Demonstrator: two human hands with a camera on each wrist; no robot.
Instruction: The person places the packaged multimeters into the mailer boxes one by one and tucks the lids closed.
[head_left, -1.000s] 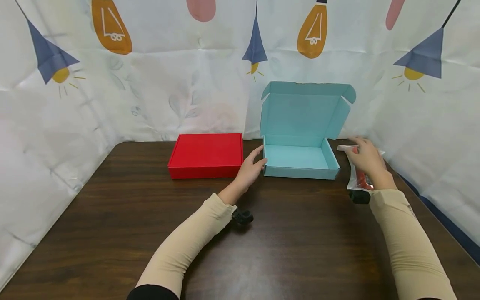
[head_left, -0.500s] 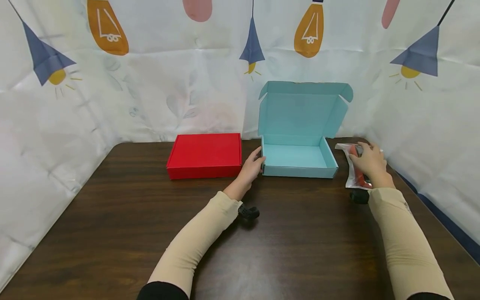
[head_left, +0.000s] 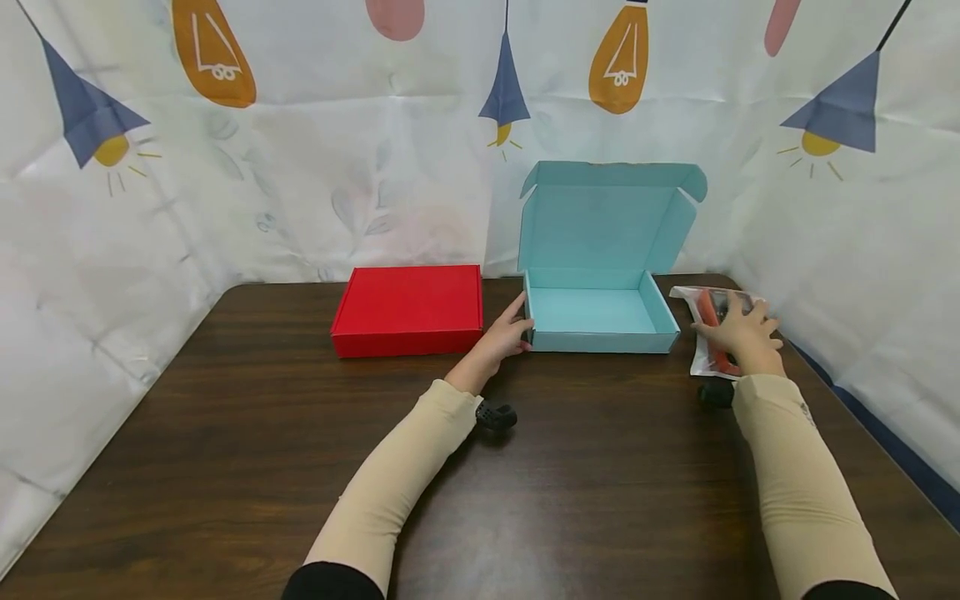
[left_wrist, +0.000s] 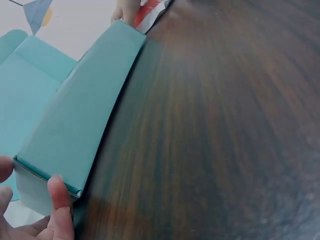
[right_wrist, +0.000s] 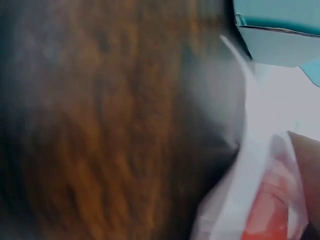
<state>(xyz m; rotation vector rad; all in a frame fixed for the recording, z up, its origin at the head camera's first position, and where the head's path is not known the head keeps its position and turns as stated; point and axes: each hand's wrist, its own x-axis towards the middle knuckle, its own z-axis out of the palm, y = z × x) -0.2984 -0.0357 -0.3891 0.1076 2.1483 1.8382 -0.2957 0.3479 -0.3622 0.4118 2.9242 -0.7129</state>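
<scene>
An open light-blue cardboard box (head_left: 607,342) stands at the table's back with its lid raised and nothing inside. My left hand (head_left: 501,340) rests against its left wall, and in the left wrist view the fingers (left_wrist: 61,200) touch that wall near the front corner. Right of the box lies a clear plastic packet (head_left: 684,293) with a red item (head_left: 707,308) in it; its kind is unclear. My right hand (head_left: 744,337) is over the packet with fingers spread, hiding part of it. The right wrist view shows the packet (right_wrist: 235,200) close up, blurred.
A closed red box (head_left: 408,308) sits left of the blue one. Dark wooden tabletop (head_left: 570,483) extends toward me. A patterned white cloth (head_left: 315,167) hangs behind and at both sides. The table's right edge runs just beyond the packet.
My right hand's fingers have spread apart over the packet, and the hand has shifted slightly toward me. My left hand stays at the blue box's left wall.
</scene>
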